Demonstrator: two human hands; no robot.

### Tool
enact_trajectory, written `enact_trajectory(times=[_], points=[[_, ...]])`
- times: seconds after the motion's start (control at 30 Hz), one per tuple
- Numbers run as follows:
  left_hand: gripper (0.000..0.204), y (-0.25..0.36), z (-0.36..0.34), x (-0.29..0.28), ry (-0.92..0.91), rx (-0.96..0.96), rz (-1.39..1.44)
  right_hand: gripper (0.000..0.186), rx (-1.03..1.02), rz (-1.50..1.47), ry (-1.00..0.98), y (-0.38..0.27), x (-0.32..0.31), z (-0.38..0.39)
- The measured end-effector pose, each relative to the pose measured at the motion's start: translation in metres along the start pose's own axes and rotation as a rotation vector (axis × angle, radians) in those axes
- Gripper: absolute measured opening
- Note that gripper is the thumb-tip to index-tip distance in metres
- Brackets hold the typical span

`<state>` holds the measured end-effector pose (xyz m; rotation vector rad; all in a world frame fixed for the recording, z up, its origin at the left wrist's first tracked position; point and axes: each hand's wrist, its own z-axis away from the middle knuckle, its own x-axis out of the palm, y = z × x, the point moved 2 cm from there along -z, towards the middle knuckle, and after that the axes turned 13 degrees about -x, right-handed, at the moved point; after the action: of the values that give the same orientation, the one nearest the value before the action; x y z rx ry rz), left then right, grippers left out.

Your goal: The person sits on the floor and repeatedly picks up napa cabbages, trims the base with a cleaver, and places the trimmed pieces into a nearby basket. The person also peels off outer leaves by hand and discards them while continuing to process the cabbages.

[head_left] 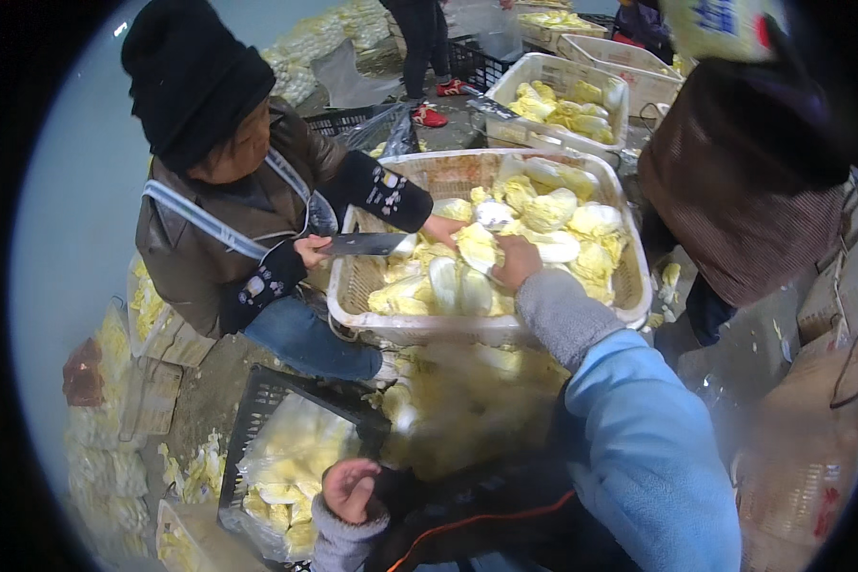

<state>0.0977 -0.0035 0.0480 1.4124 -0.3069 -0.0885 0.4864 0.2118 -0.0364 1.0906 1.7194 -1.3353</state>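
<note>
My right hand (517, 259) reaches into a white plastic basket (345, 305) of pale yellow napa cabbages (549, 212), its fingers gripping a cabbage (477, 246) near the middle. My left hand (351, 488) is low in the view with fingers loosely curled and apart, holding nothing, beside a black crate (246, 400) with a plastic bag of cabbages (291, 477). A co-worker's hand (443, 229) touches the same area of cabbages as my right hand. Their other hand (312, 250) holds a large knife (362, 243) across the basket's left side.
The co-worker (205, 191) in a black hat is at the left. A person in dark clothing (734, 191) stands close at right, another (418, 43) behind. More crates (620, 62), sacks (305, 43), boxes (815, 400) and cabbage scraps (200, 467) surround the basket.
</note>
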Motion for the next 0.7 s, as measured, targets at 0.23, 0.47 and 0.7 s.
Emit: enact_trajectory(times=[0.23, 0.47, 0.7], points=[[0.027, -0.007, -0.015, 0.045, -0.365, -0.184, -0.145, 0.087, 0.098, -0.233, 0.107, -0.008, 0.009, -0.03], [0.033, -0.018, -0.011, 0.021, -0.309, -0.222, -0.075, 0.083, 0.174, -0.269, -0.003, 0.001, 0.028, -0.045], [0.058, -0.045, -0.055, 0.036, -0.353, -0.396, 0.535, 0.068, -0.496, -0.44, 0.208, -0.067, -0.038, 0.015]])
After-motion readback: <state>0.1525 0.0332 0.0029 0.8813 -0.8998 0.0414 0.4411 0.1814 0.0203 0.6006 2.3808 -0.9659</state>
